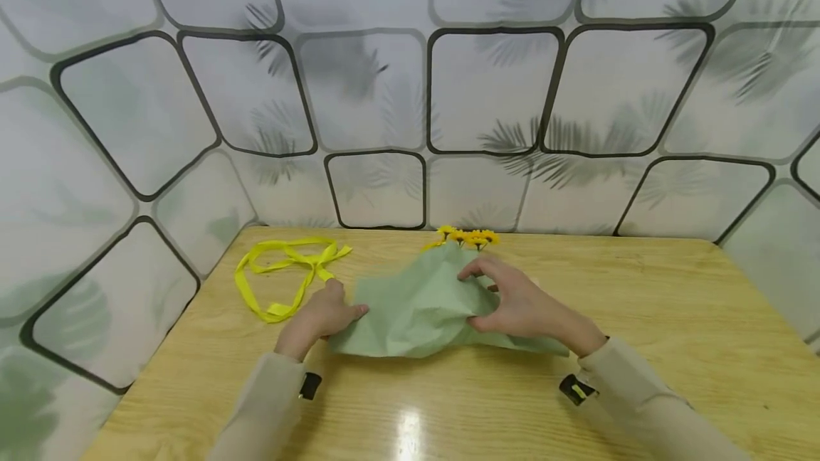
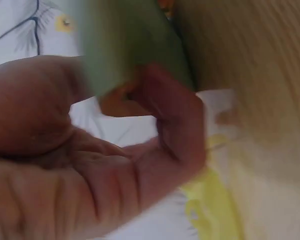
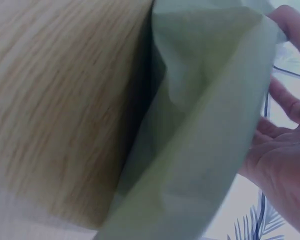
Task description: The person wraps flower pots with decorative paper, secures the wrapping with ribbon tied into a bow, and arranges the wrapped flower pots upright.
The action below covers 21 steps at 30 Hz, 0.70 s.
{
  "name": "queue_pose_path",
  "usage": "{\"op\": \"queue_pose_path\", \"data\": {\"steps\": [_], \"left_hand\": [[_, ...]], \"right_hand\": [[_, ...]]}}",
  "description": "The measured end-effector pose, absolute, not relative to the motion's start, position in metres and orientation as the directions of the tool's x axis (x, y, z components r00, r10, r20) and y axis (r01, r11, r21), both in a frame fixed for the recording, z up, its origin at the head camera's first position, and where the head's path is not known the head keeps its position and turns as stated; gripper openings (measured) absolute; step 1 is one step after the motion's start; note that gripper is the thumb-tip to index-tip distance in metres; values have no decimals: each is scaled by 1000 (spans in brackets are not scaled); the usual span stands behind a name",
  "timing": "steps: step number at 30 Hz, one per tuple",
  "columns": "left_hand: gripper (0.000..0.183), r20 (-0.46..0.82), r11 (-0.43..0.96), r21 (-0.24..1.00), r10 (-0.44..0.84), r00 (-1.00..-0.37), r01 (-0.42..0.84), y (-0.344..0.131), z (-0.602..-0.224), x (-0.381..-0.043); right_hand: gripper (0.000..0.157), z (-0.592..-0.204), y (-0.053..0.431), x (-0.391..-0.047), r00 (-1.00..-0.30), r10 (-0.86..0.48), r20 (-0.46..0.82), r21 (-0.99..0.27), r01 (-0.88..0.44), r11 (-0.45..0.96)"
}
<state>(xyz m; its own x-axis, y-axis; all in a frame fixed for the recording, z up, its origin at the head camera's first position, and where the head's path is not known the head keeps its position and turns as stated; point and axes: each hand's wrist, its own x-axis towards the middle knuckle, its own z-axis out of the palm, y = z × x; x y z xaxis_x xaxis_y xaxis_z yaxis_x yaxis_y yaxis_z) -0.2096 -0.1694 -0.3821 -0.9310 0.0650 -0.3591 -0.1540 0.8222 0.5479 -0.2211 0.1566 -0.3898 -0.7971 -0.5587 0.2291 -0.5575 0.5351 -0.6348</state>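
Crumpled pale green paper stands in a raised fold mid-table on the wooden surface, toward the far edge — yellow flowers showing behind it, their lower parts hidden. A person's left grip pinches its left side; the right grip, thumb and forefinger curved well apart, holds the fold, covering part. A yellow ribbon lies looped near the far-left corner — just beside the left grip.
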Motion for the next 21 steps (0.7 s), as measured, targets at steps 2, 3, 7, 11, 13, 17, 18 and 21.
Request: {"op": "queue_pose_path", "data": {"steps": [2,3,7,11,13,17,18,21], "left_hand": [[71,-315,788,596,53,-948,-154,-172,-386,-212],[68,-299,761,629,49,-953,-158,-174,-387,-213],[66,-276,620,764,60,-959,-181,-182,-389,-216],[67,-310,543,814,107,-945,-206,-190,-391,-217],[67,-332,530,819,126,-935,-220,-192,-392,-218],[64,-329,544,810,113,-938,-219,-190,-397,-219],[63,-321,553,805,100,-942,-216,-189,-397,-220],[56,-289,564,801,71,-955,-201,-183,-399,-224]], "right_hand": [[58,-391,155,-220,-779,-577,245,-639,-577,508],[59,-391,154,-220,-770,-586,252,-641,-586,496],[55,-391,153,-215,-761,-596,256,-608,-606,513],[50,-391,158,-210,-774,-581,250,-539,-610,580],[49,-393,163,-207,-778,-576,249,-514,-611,602],[49,-394,170,-205,-765,-590,260,-489,-631,603],[50,-394,171,-204,-761,-594,260,-486,-635,601],[57,-395,174,-204,-746,-612,262,-479,-651,589]]}}
